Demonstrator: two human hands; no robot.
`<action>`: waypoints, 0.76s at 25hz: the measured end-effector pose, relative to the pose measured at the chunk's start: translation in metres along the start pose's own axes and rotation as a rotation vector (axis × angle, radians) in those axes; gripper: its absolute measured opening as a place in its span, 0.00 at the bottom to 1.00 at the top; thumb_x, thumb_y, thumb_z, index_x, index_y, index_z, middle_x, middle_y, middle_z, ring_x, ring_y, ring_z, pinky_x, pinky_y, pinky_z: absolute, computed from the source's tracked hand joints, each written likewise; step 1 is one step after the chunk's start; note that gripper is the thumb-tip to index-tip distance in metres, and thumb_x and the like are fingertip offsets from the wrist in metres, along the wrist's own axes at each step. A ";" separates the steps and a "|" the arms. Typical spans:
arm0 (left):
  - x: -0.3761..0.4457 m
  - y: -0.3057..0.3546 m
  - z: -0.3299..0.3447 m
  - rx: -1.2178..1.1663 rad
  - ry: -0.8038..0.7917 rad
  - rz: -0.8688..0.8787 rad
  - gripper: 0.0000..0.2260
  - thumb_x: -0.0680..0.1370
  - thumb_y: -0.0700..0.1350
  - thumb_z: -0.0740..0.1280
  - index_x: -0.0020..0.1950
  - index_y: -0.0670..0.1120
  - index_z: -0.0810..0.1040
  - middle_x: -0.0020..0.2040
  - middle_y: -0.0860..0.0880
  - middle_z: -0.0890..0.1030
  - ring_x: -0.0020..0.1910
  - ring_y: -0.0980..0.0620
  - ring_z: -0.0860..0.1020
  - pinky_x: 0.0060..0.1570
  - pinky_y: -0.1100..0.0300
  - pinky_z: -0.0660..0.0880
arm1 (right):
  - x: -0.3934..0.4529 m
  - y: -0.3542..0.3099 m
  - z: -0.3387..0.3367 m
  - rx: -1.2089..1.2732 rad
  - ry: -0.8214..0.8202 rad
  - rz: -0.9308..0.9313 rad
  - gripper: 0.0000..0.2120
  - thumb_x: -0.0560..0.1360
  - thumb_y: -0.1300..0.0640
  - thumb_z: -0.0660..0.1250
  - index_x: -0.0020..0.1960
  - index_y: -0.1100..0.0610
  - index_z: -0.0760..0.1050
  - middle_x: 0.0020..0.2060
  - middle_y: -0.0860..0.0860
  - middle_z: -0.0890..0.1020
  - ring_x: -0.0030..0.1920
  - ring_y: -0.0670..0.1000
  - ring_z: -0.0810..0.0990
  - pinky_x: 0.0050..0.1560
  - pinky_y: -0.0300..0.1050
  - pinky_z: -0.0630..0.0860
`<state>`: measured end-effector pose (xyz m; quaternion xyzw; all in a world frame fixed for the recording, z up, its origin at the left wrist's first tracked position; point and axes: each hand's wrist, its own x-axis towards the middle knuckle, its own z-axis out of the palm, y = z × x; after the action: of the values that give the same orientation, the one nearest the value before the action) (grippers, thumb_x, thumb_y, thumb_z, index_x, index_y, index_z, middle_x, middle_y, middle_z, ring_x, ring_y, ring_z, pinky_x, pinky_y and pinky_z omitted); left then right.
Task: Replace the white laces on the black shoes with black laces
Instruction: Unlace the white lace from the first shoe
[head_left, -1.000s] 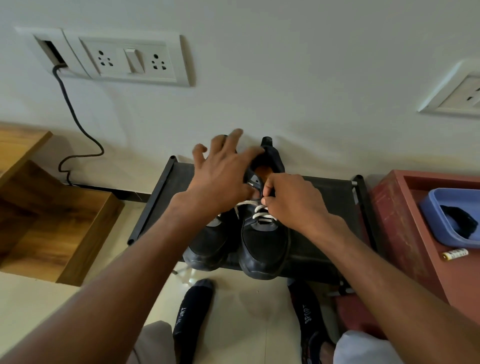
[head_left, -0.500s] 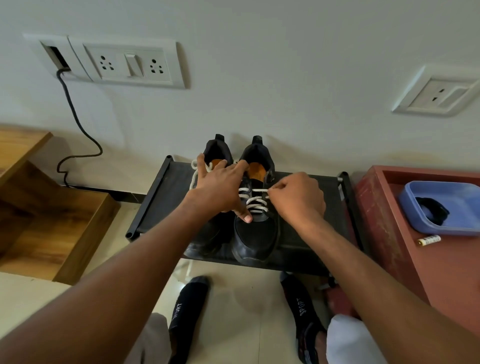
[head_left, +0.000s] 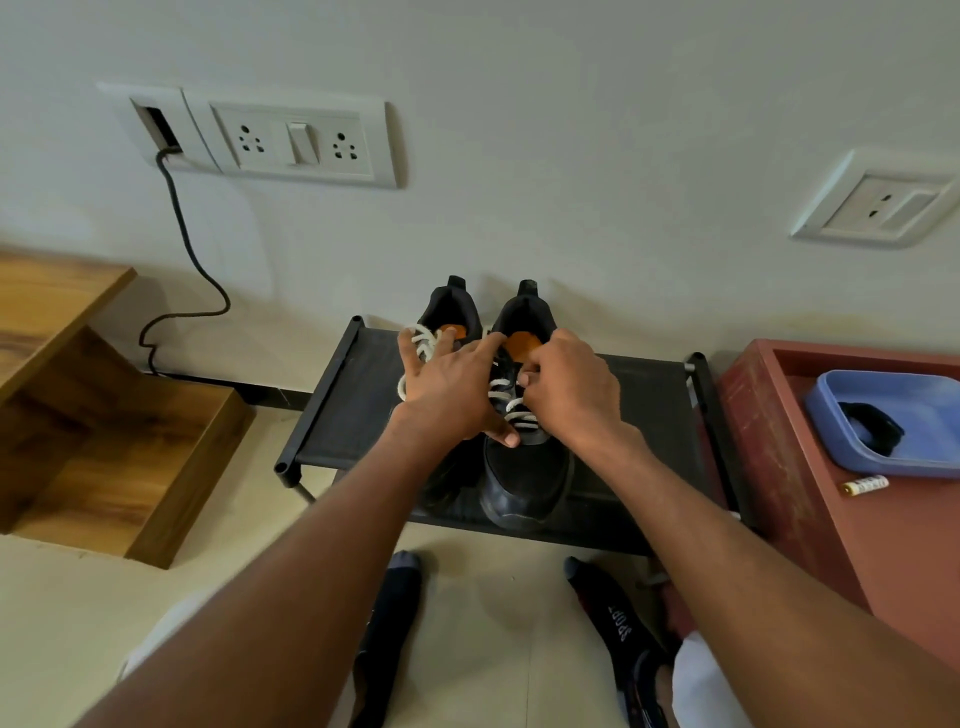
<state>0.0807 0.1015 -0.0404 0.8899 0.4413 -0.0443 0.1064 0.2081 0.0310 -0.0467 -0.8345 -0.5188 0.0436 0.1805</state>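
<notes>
Two black shoes stand side by side on a low black rack (head_left: 358, 415), heels to the wall. The right shoe (head_left: 524, 478) carries white laces (head_left: 511, 402) across its tongue. The left shoe (head_left: 452, 312) is mostly hidden under my left hand (head_left: 447, 387), which lies flat over both shoes with fingers spread; loose white lace shows by its fingers. My right hand (head_left: 571, 395) has its fingers curled at the upper eyelets of the right shoe and pinches the white lace there.
A red cabinet (head_left: 769, 467) on the right holds a blue tray (head_left: 893, 457) with something black in it, and a small battery (head_left: 865, 486). A wooden step (head_left: 119, 441) is at left. A cable (head_left: 182, 249) hangs from the wall sockets. My socked feet are on the floor below.
My right hand has moved up the right shoe, from the middle laces to the top eyelets. My left hand has settled flatter over both shoes. The camera has drawn back slightly.
</notes>
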 end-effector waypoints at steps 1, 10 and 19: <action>-0.002 0.001 0.001 -0.011 0.010 -0.006 0.57 0.63 0.67 0.80 0.83 0.58 0.51 0.81 0.53 0.66 0.84 0.45 0.48 0.72 0.27 0.32 | -0.002 0.002 0.000 0.057 0.024 0.099 0.07 0.81 0.54 0.70 0.45 0.54 0.83 0.47 0.50 0.78 0.41 0.52 0.78 0.38 0.47 0.75; -0.008 -0.011 0.006 -0.001 0.012 0.036 0.57 0.68 0.70 0.76 0.85 0.57 0.44 0.84 0.51 0.59 0.85 0.44 0.44 0.72 0.27 0.31 | -0.033 0.004 -0.045 0.320 0.106 0.228 0.12 0.82 0.60 0.67 0.64 0.50 0.79 0.60 0.48 0.74 0.48 0.47 0.77 0.42 0.38 0.70; 0.022 -0.004 -0.005 0.057 -0.028 0.094 0.51 0.67 0.70 0.76 0.83 0.57 0.55 0.79 0.50 0.67 0.82 0.44 0.58 0.72 0.25 0.37 | -0.009 -0.005 -0.018 -0.086 -0.053 -0.093 0.09 0.81 0.55 0.72 0.60 0.51 0.84 0.59 0.49 0.72 0.57 0.52 0.71 0.49 0.46 0.78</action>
<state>0.0908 0.1223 -0.0404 0.9116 0.3961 -0.0642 0.0891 0.2045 0.0204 -0.0296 -0.8150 -0.5629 0.0351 0.1325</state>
